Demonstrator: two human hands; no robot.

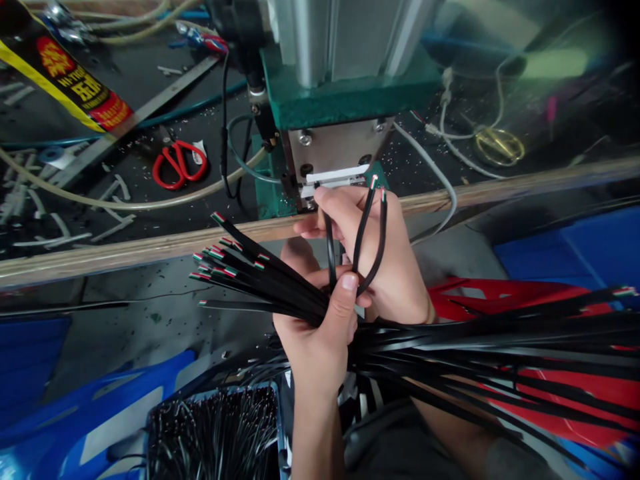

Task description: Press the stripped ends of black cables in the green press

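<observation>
My left hand (320, 340) is closed around a bundle of black cables (285, 273), its thumb pressed over them. Red, white and green wire ends show at the bundle's tips to the left. Reaching up to the press machine (345, 147), my right hand (385, 253) pinches one black cable (331, 250), whose tip is at the machine's lower metal jaw, partly hidden by my fingers. Two more cable ends (367, 217) curve up across the back of my right hand, with coloured wires at their tips. The long cable lengths (450, 343) trail off to the right.
Red-handled scissors (180, 163), a steel ruler (150, 103), a dark bottle (65, 73) and cut sleeve scraps (30, 193) lie on the bench left of the machine. A bin of black cables (215, 433) stands below. A red stool (565, 400) is at right, blue plastic furniture (125, 400) at left.
</observation>
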